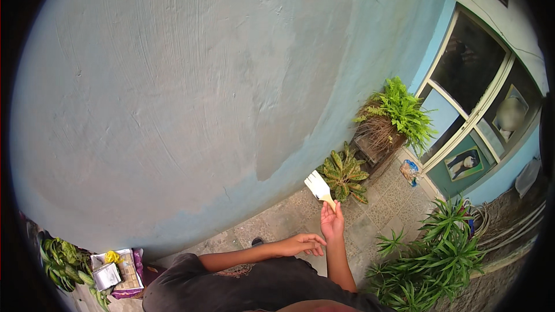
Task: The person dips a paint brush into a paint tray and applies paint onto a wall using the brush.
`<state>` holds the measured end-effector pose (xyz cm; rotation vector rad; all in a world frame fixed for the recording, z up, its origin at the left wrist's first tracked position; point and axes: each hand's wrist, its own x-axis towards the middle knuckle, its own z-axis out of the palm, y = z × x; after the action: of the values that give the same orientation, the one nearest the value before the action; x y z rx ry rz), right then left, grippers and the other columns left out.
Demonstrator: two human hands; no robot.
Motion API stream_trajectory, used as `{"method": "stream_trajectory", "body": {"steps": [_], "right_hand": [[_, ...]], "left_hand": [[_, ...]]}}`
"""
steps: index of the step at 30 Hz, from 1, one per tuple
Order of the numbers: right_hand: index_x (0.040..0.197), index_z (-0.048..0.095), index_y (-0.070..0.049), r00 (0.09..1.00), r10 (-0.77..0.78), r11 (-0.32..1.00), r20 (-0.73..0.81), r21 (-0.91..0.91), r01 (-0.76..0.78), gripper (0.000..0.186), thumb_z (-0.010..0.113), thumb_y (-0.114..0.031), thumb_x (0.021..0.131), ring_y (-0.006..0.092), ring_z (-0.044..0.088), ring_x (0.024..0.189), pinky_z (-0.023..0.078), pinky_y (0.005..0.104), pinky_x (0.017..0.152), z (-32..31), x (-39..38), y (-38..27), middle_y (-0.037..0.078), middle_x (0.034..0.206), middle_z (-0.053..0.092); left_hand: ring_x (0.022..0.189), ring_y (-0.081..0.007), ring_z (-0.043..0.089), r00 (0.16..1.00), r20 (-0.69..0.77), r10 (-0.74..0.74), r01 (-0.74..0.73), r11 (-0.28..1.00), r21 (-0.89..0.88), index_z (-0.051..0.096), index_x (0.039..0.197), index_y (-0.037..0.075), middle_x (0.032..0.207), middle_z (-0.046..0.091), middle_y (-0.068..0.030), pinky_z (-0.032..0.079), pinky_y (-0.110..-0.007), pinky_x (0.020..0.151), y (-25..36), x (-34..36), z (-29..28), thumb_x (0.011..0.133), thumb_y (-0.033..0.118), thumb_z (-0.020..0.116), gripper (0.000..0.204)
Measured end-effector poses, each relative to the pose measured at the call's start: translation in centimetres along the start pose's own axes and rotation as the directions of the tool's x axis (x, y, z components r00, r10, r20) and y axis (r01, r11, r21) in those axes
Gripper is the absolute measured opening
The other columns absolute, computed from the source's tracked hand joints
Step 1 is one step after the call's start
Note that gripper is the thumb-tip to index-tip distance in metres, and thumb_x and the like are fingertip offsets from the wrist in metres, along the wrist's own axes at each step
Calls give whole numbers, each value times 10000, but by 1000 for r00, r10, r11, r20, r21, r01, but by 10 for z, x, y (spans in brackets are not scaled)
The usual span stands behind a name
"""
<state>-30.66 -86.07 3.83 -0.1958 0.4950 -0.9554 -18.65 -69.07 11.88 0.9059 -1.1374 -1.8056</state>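
Observation:
My right hand (332,223) is closed around the pale handle of a paintbrush (317,185). Its wide head, white and split into clumps at the tip, points up and left toward the wall. My left hand (302,245) is beside my right wrist, fingers loosely curled and apart, with nothing visible in it. In front of me rises a large wall (191,92), greyish over most of its face. A darker grey area ends in a ragged edge over light blue paint at the lower right.
A variegated plant (341,174) and a fern (403,114) stand along the wall's foot, near a glazed door (462,92). Spiky-leaved plants (436,254) fill the lower right. A carton (130,274) with a yellow item (113,257) sits at lower left beside leafy plants (63,263).

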Motion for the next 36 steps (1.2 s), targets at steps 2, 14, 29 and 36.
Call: {"method": "stream_trajectory", "body": {"steps": [2,14,29,36], "right_hand": [[1232,574,-66,1000,16,1000,1,2,-16,315,647,-264,999,247,654,1126,567,338,939,3,14,-2,147,1201,664],[1124,636,-61,998,-66,994,19,88,64,213,646,-232,998,232,684,1049,604,315,875,29,91,-6,137,1153,691],[1167,606,-64,946,197,980,258,-65,-187,228,633,-223,1006,223,668,1019,584,326,886,128,216,-55,138,1153,676],[1199,585,-69,880,283,948,382,-251,-196,235,598,-229,1028,217,665,991,557,316,863,141,248,-115,135,1146,674]], "left_hand": [[1060,-126,609,1000,19,6,-6,1000,26,538,1355,112,1170,685,-43,459,-302,924,13,5,-16,1059,307,471,361],[1071,-101,611,997,31,-70,68,996,52,520,1384,106,1195,685,-33,462,-279,922,22,23,-93,1062,314,477,386],[1078,-130,600,959,-280,34,-37,999,-6,515,1385,87,1210,678,-56,449,-293,946,70,106,-114,1060,242,445,368],[1076,-129,594,935,-317,158,-165,986,6,515,1379,76,1210,674,-44,443,-297,948,65,185,-104,1066,326,466,403]]}}
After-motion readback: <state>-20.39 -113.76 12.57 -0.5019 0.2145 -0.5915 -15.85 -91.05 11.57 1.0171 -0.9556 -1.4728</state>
